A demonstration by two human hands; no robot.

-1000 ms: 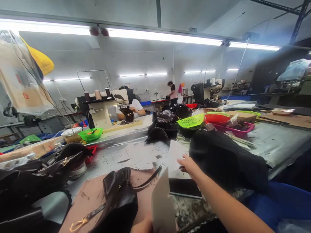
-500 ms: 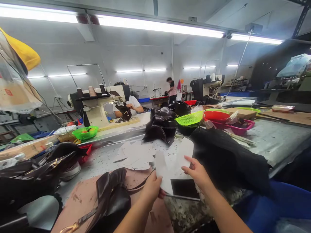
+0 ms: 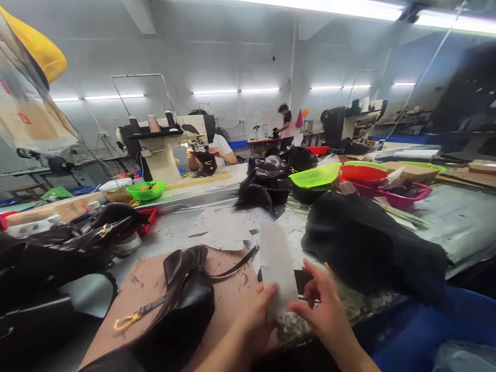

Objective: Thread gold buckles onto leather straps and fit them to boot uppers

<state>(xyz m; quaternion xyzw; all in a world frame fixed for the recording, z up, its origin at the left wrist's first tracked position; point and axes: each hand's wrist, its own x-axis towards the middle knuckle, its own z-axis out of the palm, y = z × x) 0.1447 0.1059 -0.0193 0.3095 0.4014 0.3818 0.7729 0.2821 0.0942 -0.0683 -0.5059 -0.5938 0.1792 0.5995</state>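
Observation:
My left hand [image 3: 260, 315] grips the lower left edge of a white strip-shaped piece [image 3: 276, 253], its thumb on top. My right hand [image 3: 320, 294] is at the strip's right side, thumb and index finger apart, with the thumb tip near the strip's lower edge. Behind the strip, a dark piece [image 3: 300, 277] partly shows between the hands. Loose white pieces [image 3: 225, 227] lie in a pile on the table beyond. Left of my hands a dark leather bag [image 3: 189, 294] with a gold clasp rests on a pinkish board [image 3: 143, 274].
Black fabric [image 3: 364, 243] lies to the right, near a blue container [image 3: 418, 330]. Green, red and magenta baskets [image 3: 406, 199] stand farther back. More dark bags [image 3: 77, 243] are at the left. A person [image 3: 222, 150] works at a sewing machine [image 3: 166, 150] across the table.
The view has tilted down. The two white pieces held apart before now appear as one strip in my left hand, and my right thumb and index finger have spread.

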